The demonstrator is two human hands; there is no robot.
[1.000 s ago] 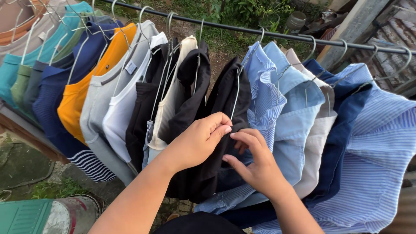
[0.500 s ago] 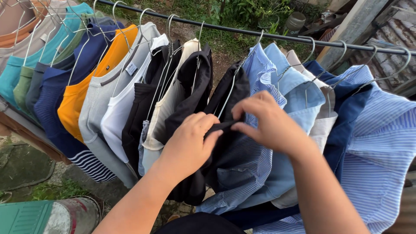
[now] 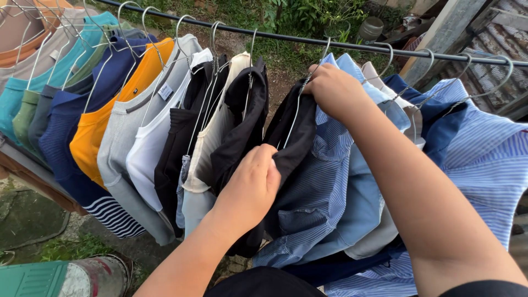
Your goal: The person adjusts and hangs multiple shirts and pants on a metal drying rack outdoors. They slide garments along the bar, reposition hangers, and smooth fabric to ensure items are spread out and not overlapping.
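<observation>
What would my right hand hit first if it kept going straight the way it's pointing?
Probably the dark clothes rail: the right hand grips the black garment's top just below it, though depth is unclear.

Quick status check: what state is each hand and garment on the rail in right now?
Left hand: closed on the black garment's lower fabric.
Right hand: gripping the black garment at its hanger top.
Black garment: hanging on the rail, held by both hands.
Orange shirt: hanging, untouched.
Blue striped shirt: hanging, untouched.
Rail: crowded with hangers.
</observation>
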